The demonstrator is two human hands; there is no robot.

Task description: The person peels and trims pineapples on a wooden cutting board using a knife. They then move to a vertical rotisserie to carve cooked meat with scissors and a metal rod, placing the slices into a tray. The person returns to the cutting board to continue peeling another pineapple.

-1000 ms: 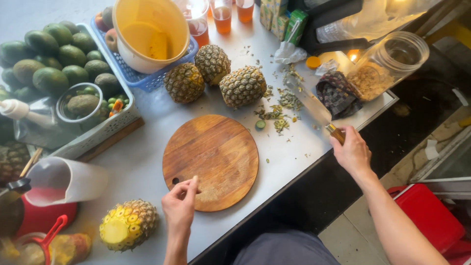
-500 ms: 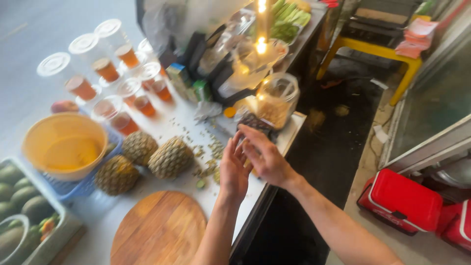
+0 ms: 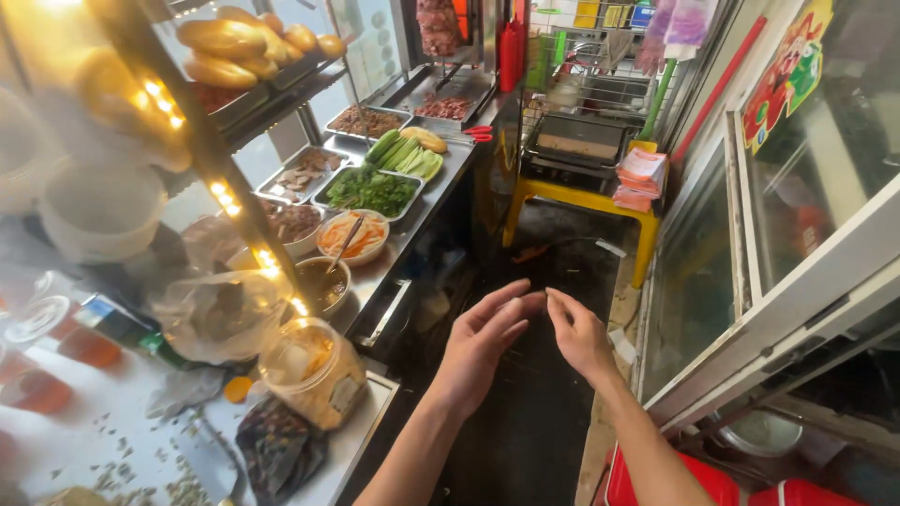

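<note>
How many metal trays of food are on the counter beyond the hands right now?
4: a meat tray farthest back, a tray of pale slices nearer left, a leafy greens tray beside it, and a cucumber tray behind the greens. Others may be hidden by the shelf.

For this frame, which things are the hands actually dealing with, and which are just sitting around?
In hand:
- left hand and right hand, both empty, fingertips close together over the dark floor

Lying about:
- clear jar on the counter corner
- dark bag beside it
- bowl of shredded carrot
- tray of greens
- yellow stool
- red container
</note>
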